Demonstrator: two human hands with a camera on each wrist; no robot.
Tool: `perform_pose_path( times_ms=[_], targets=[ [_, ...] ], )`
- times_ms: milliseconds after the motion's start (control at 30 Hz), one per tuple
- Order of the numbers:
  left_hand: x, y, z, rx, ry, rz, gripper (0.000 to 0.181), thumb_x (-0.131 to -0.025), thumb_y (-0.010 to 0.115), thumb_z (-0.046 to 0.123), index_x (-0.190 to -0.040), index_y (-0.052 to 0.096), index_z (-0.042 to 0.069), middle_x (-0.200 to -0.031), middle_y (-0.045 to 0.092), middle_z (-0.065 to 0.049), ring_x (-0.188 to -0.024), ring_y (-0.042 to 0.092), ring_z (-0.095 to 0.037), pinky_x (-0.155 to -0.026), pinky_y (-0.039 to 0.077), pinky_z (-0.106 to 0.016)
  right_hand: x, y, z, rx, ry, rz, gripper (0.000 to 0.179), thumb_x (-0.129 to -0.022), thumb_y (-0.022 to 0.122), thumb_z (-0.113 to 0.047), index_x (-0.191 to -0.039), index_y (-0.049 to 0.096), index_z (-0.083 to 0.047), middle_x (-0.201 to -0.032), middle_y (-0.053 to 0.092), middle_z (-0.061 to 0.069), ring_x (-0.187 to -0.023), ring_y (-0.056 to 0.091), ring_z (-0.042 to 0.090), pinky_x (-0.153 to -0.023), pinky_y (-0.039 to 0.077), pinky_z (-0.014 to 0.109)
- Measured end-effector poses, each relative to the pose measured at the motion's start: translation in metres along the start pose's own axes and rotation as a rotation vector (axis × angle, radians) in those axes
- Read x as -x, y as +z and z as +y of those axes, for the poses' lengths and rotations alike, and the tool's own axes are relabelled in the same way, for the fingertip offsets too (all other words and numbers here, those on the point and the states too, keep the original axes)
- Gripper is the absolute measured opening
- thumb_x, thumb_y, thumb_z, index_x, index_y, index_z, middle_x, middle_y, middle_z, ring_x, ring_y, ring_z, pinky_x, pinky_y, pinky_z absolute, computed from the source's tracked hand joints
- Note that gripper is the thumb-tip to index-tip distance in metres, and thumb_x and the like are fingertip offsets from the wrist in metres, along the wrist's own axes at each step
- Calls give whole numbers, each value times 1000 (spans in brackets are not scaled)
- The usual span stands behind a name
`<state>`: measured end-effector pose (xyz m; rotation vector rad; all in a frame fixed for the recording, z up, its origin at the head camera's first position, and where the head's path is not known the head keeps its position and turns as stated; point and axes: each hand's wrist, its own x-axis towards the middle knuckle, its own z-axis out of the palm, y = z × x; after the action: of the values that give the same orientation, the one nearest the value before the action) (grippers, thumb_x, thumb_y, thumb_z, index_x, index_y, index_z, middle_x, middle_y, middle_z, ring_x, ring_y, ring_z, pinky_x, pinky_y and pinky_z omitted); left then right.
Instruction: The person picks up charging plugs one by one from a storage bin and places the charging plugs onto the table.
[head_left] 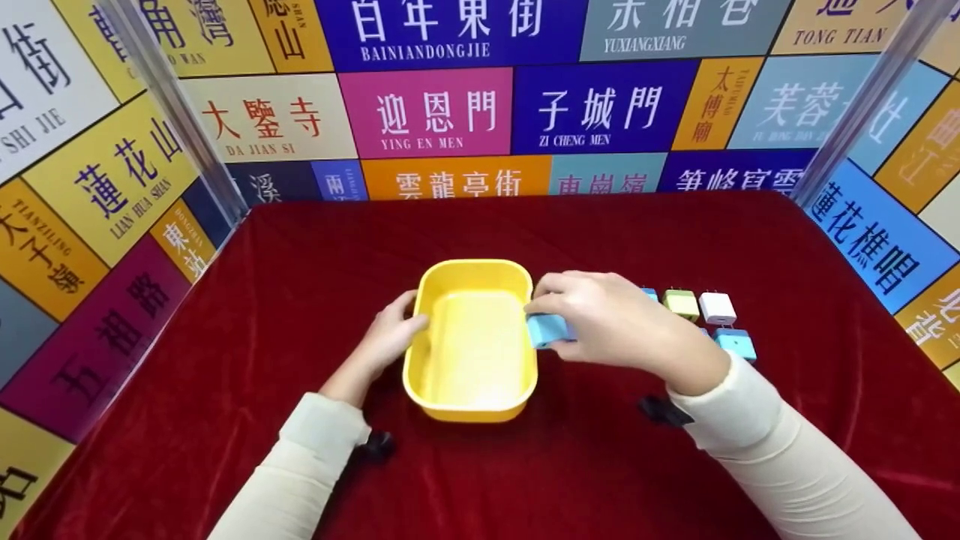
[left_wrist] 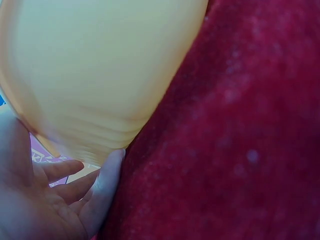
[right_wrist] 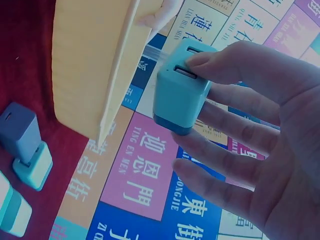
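A deep yellow plastic bin (head_left: 480,352) stands on the red cloth. My left hand (head_left: 391,330) holds its left side, the thumb at the rim and the fingers against the outer wall (left_wrist: 95,75). My right hand (head_left: 611,319) pinches a light-blue USB charger (right_wrist: 181,85) between thumb and fingertips, just outside the bin's right rim. Two USB ports show on the charger's upper face. To the right of that hand lie several more chargers: a light-green one (head_left: 680,304), a white one (head_left: 717,307) and a blue one (head_left: 735,345), others partly hidden behind the hand.
A red velvet cloth (head_left: 300,420) covers the table. Colourful panels with place names (head_left: 439,112) rise behind it and along both sides. Clear corner posts (head_left: 862,105) stand at the back left and right.
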<state>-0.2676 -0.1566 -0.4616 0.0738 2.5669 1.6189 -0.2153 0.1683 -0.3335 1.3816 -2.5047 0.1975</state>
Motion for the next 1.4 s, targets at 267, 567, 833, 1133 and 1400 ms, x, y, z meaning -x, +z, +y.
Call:
perform_pose_path(
  times_ms=[267, 567, 833, 1133, 1400],
  targets=[
    [-1, 0, 0, -10, -9, -3, 61, -99, 56, 18, -159, 48, 7, -146, 60, -17, -118, 64, -28, -99, 56, -42, 21, 5, 10, 17, 27, -9, 37, -79, 89, -17, -115, 82, -11, -109, 72, 5, -93, 69, 21, -75, 62, 39],
    [-1, 0, 0, 1, -11, -7, 61, -99, 56, 18, -159, 48, 7, -147, 60, -17, -120, 64, -28, -100, 56, -42, 36, 17, 16, 19, 45, -62, 36, -78, 89, -17, -113, 83, -10, -109, 74, 5, -94, 70, 21, -76, 63, 39],
    [-1, 0, 0, -3, -8, -8, 61, -99, 56, 18, -159, 48, 7, -147, 60, -17, -120, 64, -28, -100, 55, -43, 40, 25, 17, -11, 64, -88, 36, -79, 91, -18, -113, 83, -10, -106, 72, 5, -90, 68, 20, -74, 63, 37],
    [0, -1, -2, 0, -13, -7, 61, -98, 56, 18, -158, 49, 8, -146, 61, -16, -120, 64, -28, -101, 54, -43, 40, 36, 14, -20, 74, -113, 33, -78, 89, -18, -109, 83, -10, -104, 72, 4, -91, 69, 20, -77, 62, 39],
    [-1, -1, -2, 6, -17, -15, 62, -99, 56, 18, -160, 47, 8, -149, 59, -16, -122, 63, -28, -102, 54, -43, 39, 48, 11, -14, 100, -167, 31, -80, 89, -22, -108, 83, -11, -99, 69, 3, -84, 67, 20, -75, 62, 39]
  ],
)
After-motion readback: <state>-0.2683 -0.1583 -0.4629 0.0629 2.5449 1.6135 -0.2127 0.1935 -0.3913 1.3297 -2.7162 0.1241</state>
